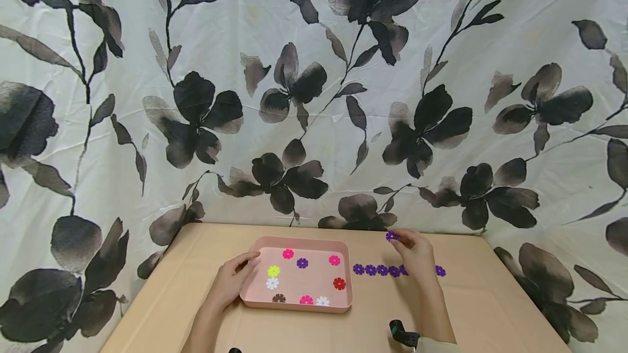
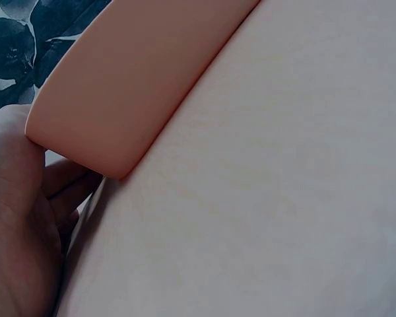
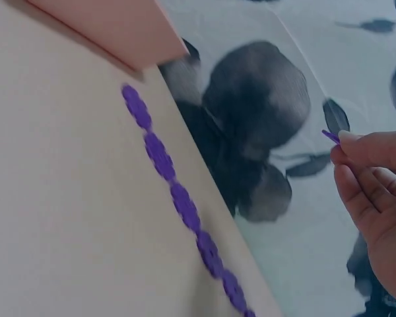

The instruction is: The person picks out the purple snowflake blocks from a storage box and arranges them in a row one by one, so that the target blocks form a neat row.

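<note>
A purple flower-shaped piece (image 1: pixel 391 236) is pinched between thumb and fingertips of my right hand (image 1: pixel 414 255). That hand is raised over a row of purple flower pieces (image 1: pixel 370 270) and hides part of it. In the right wrist view the held piece (image 3: pixel 330 137) shows edge-on, apart from the row (image 3: pixel 185 206). My left hand (image 1: pixel 230 281) grips the left side of a pink tray (image 1: pixel 296 307). The left wrist view has the thumb at the tray's corner (image 2: pixel 86 148) and fingers behind it. Inside the tray lie several loose flower pieces, among them a purple one (image 1: pixel 302 263) and a yellow one (image 1: pixel 273 271).
The tray and row share a tan table (image 1: pixel 490 309). Behind its far edge hangs a white cloth with dark flowers (image 1: pixel 294 26). A black device (image 1: pixel 403 334) sits by the right wrist. More pieces in the tray are red (image 1: pixel 339 284), white (image 1: pixel 272 284) and brown (image 1: pixel 278 298).
</note>
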The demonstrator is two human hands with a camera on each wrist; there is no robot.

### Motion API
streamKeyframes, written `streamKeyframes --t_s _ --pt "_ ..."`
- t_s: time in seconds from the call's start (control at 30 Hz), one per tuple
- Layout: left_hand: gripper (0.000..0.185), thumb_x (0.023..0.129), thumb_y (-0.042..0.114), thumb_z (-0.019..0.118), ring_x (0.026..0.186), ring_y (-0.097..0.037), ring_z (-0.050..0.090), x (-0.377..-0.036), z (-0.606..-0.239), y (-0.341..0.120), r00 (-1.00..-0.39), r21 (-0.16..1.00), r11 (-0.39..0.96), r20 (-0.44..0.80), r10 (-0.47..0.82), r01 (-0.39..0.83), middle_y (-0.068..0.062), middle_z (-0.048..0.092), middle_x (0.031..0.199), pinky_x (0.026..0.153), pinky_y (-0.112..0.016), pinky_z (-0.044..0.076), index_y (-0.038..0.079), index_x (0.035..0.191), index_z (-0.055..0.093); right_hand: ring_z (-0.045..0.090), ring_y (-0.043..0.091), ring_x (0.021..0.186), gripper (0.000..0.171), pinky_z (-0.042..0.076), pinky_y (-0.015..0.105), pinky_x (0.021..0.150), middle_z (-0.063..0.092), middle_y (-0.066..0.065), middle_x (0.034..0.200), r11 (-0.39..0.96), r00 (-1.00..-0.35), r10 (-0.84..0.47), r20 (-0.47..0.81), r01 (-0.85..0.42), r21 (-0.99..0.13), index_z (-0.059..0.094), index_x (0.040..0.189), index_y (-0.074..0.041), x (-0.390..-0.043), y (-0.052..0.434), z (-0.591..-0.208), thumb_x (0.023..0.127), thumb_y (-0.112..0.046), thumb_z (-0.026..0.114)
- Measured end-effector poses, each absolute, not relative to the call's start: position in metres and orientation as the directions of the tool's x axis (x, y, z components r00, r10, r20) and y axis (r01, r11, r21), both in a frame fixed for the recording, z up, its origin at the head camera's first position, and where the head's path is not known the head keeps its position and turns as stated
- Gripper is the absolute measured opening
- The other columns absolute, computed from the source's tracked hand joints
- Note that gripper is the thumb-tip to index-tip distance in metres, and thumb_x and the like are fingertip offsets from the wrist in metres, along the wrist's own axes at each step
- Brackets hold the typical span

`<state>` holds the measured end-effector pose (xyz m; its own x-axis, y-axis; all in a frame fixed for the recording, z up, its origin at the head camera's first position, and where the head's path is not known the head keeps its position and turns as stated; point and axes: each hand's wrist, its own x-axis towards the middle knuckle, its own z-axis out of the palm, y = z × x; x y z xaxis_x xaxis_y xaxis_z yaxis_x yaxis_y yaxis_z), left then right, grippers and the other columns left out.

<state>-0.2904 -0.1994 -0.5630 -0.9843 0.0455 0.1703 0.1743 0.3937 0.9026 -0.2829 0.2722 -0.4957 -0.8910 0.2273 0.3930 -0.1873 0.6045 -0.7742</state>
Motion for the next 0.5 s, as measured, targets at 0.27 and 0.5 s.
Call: streamKeyframes --t_s 0.27,0.5 --pt "0.032 0.104 0.03 0.066 0.146 -0.032 0.049 -0.288 -0.562 -0.204 -0.985 0.905 0.389 0.16 0.057 0.17 -0.011 0.061 0.149 0.122 -0.05 0.039 0.018 0.133 0.072 0.062 -0.005 0.089 0.025 0.049 0.003 0.074 0.076 0.018 0.117 0.578 -0.851 0.362 0.381 -0.116 -0.807 0.076 0.121 -0.004 -0.266 0.296 -0.5 0.096 -0.006 0.075" --pt "0.032 0.104 0.029 0.065 0.146 -0.032 0.05 -0.286 -0.558 -0.208 -0.984 0.907 0.379 0.162 0.081 0.18 -0.012 0.061 0.149 0.123 -0.051 0.038 0.018 0.134 0.071 0.056 -0.008 0.088 0.029 0.05 0.003 0.071 0.071 0.018 0.123 0.509 -0.816 0.492 0.302 -0.011 -0.86 0.073 0.127 -0.003 -0.247 0.314 -0.506 0.099 -0.01 0.072"
